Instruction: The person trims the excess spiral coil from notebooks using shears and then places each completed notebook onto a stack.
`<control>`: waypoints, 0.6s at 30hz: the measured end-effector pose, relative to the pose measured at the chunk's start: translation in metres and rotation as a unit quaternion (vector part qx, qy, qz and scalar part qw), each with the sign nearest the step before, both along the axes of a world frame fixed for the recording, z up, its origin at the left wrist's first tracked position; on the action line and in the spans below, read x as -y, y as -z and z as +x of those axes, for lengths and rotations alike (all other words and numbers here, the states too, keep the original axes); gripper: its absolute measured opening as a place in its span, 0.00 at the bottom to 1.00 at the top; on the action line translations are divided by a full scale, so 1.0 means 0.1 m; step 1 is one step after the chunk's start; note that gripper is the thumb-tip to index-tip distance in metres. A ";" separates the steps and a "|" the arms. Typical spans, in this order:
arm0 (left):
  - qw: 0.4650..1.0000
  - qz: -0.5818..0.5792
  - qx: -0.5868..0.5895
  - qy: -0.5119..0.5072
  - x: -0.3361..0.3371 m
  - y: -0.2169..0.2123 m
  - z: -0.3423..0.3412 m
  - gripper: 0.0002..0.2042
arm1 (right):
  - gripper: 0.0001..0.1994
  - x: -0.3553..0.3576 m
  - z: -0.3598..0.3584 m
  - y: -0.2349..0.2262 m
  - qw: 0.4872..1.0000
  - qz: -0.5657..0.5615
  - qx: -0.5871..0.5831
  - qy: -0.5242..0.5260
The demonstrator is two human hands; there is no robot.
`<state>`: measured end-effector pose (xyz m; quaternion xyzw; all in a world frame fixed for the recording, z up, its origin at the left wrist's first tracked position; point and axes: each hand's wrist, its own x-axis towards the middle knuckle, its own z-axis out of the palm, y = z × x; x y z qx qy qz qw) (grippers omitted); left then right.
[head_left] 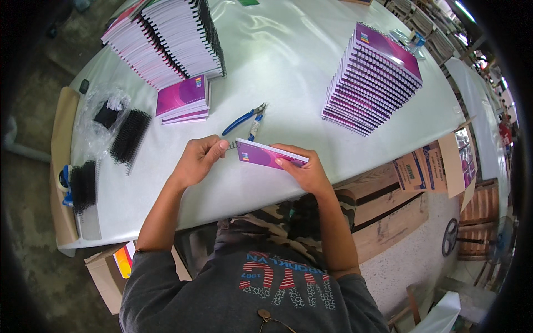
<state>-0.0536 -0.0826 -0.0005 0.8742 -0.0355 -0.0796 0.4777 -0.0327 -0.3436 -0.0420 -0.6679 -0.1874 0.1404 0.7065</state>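
Left hand: the left hand (197, 160) was curled closed at the left end of the notebook, fingertips pinching the end of the wire coil (230, 145) that ran along its far edge.
Right hand: the right hand (306, 172) lay over the right part of the purple notebook (265, 154), fingers extended flat on its cover and thumb at the near edge, holding it down.
Notebook position: on the white table (277, 61), near edge, centre, directly between both hands.
Pliers: blue-handled pliers (246, 120) lay just beyond the notebook, apart from both hands.
Bound stack: a tall stack of purple spiral notebooks (373, 77) stood far right.
Unbound stack: fanned stacks of white-paged pads (166, 39) stood far left, a short purple-covered pile (183, 100) in front.
Coil supply: black binding coils (129, 136) lay at the left, beside a clear plastic bag (100, 119).
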 end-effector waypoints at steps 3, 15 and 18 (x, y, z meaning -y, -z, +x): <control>0.999 -0.010 -0.014 -0.035 -0.01 0.05 0.00 0.24 | 0.15 -0.01 -0.01 -0.02 1.000 -0.004 0.006 0.006; 0.988 -0.130 0.049 0.070 -0.15 -0.03 0.17 0.07 | 0.15 -0.01 -0.05 -0.06 0.998 -0.021 0.051 -0.023; 0.964 0.107 0.219 0.109 0.06 -0.34 0.17 0.08 | 0.15 -0.02 -0.05 -0.06 0.998 0.000 0.063 -0.001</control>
